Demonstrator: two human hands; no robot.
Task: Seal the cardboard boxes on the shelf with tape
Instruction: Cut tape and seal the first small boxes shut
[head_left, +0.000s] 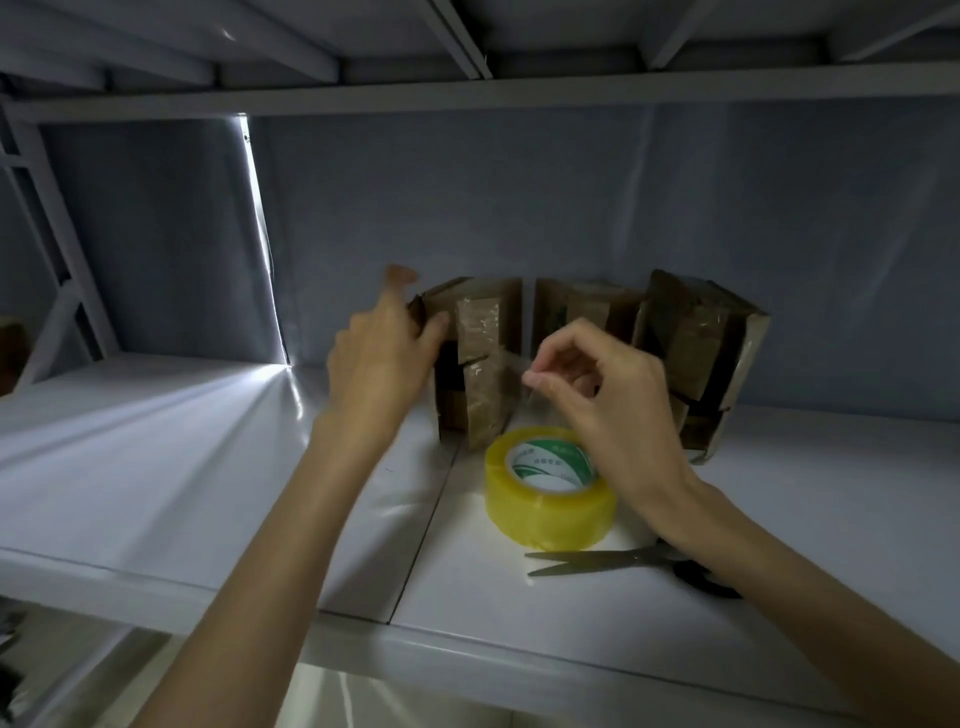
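- Boxes: three stand in a row at the back of the shelf (260, 467); each shows tape across its face, and the left box (478, 358) looks only part sealed.
- Left hand (379, 358) grips that box's left edge; right hand (592, 374) pinches a clear tape strip (511, 364) against it.
- Tape roll (550, 488) and scissors (623, 564) lie just in front, crowding the reach.

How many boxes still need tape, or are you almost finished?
Nearly finished, it seems. All three boxes already show tape: the middle box and right box look wrapped. In hand is the left box: the left hand holds it while the right hand pinches a clear tape strip against it. Left: pressing that strip down. The tape roll and scissors lie nearby.
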